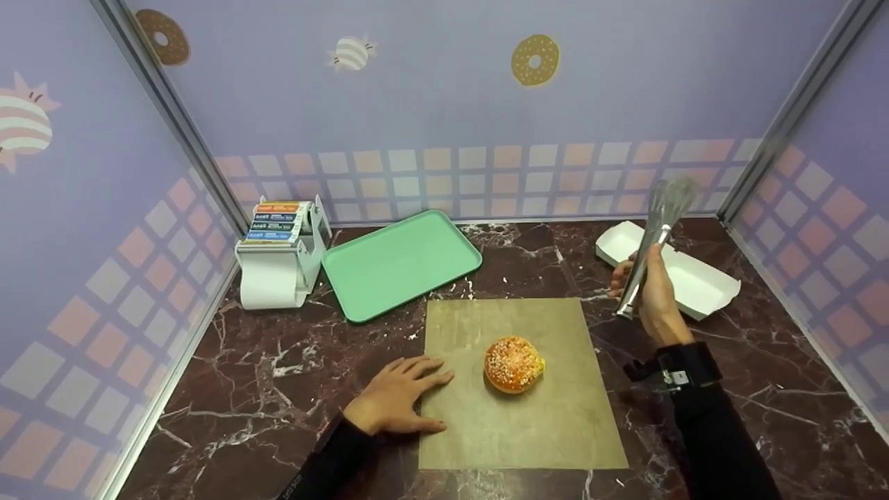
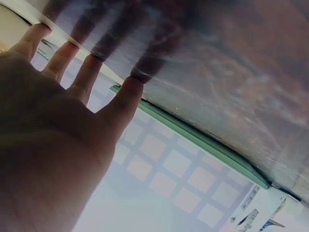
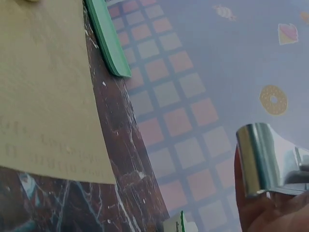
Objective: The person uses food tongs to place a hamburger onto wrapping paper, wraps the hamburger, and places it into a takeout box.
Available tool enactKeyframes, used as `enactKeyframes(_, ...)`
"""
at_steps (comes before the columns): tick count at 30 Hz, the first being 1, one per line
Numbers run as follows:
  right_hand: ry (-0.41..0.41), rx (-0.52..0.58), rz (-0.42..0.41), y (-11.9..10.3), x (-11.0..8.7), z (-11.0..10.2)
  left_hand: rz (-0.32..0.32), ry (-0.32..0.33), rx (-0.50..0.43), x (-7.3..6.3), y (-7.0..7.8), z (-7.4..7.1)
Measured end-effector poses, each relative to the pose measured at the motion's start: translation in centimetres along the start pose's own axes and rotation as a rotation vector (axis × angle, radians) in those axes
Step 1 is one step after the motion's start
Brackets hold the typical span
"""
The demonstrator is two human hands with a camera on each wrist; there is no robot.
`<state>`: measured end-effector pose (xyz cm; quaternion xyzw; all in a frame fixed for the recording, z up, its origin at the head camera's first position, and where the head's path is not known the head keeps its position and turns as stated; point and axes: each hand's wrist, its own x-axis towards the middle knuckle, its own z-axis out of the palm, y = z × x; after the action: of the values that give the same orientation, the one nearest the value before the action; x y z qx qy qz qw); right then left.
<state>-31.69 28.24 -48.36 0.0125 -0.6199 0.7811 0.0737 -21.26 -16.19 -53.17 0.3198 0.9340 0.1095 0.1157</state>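
A sesame-topped burger (image 1: 512, 364), with a bit of yellow-green filling at its right side, sits on a sheet of brown paper (image 1: 472, 437). My left hand (image 1: 399, 396) rests at the sheet's left edge, fingers spread and fingertips down, left of the burger. Up to the right, my right hand (image 1: 656, 295) holds a pair of metal tongs (image 1: 640, 274) raised, with their pale, see-through-looking heads upward. In the right wrist view, the tongs' bent end (image 3: 256, 159) shows against the fingers. Behind that hand is a white paper food tray (image 1: 694, 285), partly hidden.
A green tray (image 1: 403, 264) lies at the back, left of centre. At the far left a white dispenser (image 1: 305, 264) carries a paper roll (image 1: 269, 281) and colourful labelled boxes (image 1: 274, 222). Patterned walls (image 1: 444, 104) enclose the dark marble counter (image 1: 278, 389) at the back and sides.
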Motion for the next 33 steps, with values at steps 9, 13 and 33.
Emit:
enactKeyframes(9,-0.004,-0.006,-0.022,-1.0,-0.7,2.5,0.021,0.138,-0.024,0.8,-0.3,-1.6)
enactKeyframes(13,-0.085,0.079,-0.057,-1.4,-1.7,4.6,0.07,0.351,0.0,1.3,0.4,-2.1)
enactKeyframes(33,-0.616,-0.255,-0.257,-0.7,-8.8,12.3,0.272,0.453,-0.581,5.8,9.4,-2.2)
